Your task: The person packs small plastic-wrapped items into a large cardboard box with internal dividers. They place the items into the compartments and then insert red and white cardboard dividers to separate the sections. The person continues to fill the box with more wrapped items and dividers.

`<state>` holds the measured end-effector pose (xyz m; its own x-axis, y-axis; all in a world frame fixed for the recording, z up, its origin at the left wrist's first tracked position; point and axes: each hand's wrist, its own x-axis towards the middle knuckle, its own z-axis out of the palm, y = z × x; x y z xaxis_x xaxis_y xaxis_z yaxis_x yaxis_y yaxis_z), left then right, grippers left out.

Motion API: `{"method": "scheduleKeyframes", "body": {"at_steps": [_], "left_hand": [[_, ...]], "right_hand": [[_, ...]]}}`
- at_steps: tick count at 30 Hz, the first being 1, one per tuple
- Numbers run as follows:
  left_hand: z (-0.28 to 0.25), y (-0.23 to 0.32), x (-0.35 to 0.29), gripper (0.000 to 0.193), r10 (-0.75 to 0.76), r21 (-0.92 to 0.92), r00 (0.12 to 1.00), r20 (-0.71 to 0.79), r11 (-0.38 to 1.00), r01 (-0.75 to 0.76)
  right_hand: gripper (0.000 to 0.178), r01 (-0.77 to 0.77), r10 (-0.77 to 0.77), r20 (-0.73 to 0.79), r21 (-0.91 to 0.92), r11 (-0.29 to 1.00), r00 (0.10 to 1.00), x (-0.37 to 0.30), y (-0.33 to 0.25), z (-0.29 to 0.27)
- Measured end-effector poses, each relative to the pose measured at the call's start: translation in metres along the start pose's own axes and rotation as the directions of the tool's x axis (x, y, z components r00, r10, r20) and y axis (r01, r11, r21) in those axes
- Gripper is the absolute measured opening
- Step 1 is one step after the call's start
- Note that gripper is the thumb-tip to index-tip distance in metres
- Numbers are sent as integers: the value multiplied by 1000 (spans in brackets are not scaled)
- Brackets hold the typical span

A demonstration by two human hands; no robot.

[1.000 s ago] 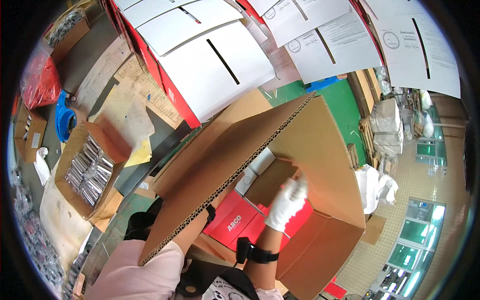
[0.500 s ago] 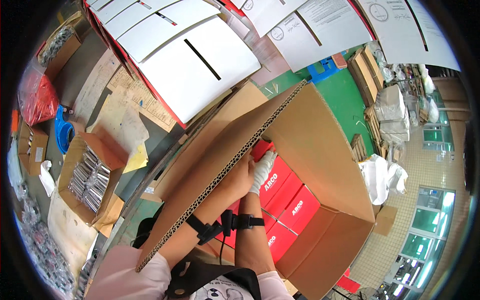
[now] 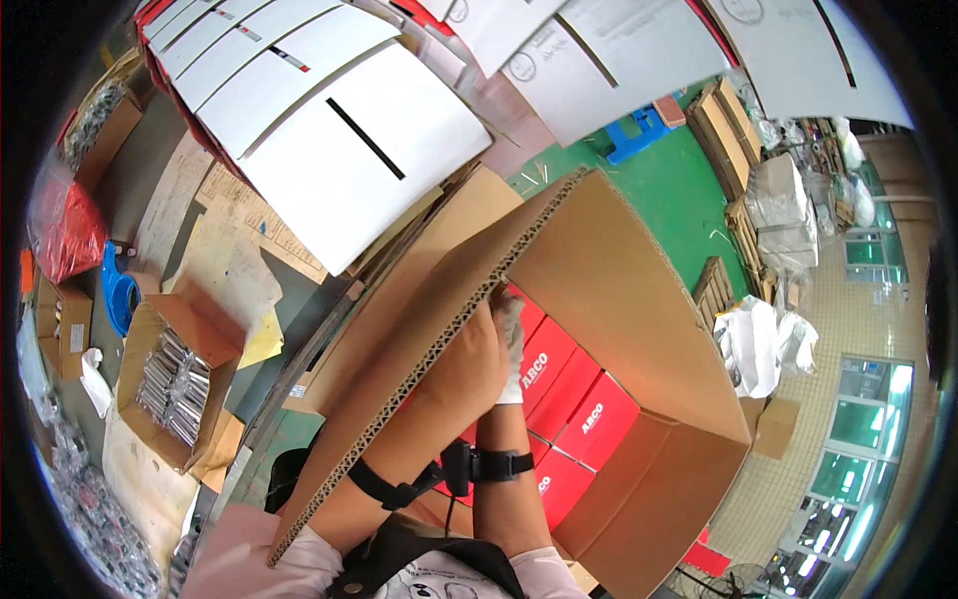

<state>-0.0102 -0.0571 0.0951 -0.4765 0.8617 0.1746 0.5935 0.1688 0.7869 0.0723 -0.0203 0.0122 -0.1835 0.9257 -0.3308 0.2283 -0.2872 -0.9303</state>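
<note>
Both my forearms reach into a large open cardboard carton (image 3: 654,479). Red boxes (image 3: 596,419) with white lettering are packed inside it, side by side in rows. My left hand (image 3: 481,359) is bare and lies along the inner side of the near-left flap, whose corrugated edge hides its fingers. Against it, my right hand (image 3: 511,351) wears a white glove and sits beside the red boxes at the carton's far-left part. Its fingertips are hidden too, so what either hand grips does not show. Black straps with small devices circle both wrists.
On the left bench, a small carton (image 3: 140,399) holds metal tubes, near a blue tape dispenser (image 3: 120,295) and a red plastic bag (image 3: 75,235). White boxes (image 3: 349,140) stand stacked at the back. A blue stool (image 3: 636,135) is on the green floor.
Both hands have shifted slightly left, deeper behind the flap edge. The red piece seen at my fingertips before is now mostly hidden. The view has moved a little.
</note>
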Motion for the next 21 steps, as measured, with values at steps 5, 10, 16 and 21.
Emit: {"method": "scheduleKeyframes", "body": {"at_steps": [5, 10, 16, 21], "left_hand": [[14, -48, -4, 51, -92, 4, 962, 259, 996, 94], [45, -66, -3, 66, -167, 192, 924, 343, 976, 105], [78, -68, -19, 61, -121, 517, 945, 305, 854, -58], [85, -83, -23, 58, 102, 525, 924, 367, 798, -297]], "right_hand": [[25, -140, 230, -141, 470, 872, 963, 8, -20, 11], [40, -302, 376, -10, 578, 758, 926, 23, 25, 2], [28, 42, -13, -207, 139, 989, 978, -48, 1, -46], [24, -17, 117, -278, 339, 941, 953, -108, 10, -86]]}}
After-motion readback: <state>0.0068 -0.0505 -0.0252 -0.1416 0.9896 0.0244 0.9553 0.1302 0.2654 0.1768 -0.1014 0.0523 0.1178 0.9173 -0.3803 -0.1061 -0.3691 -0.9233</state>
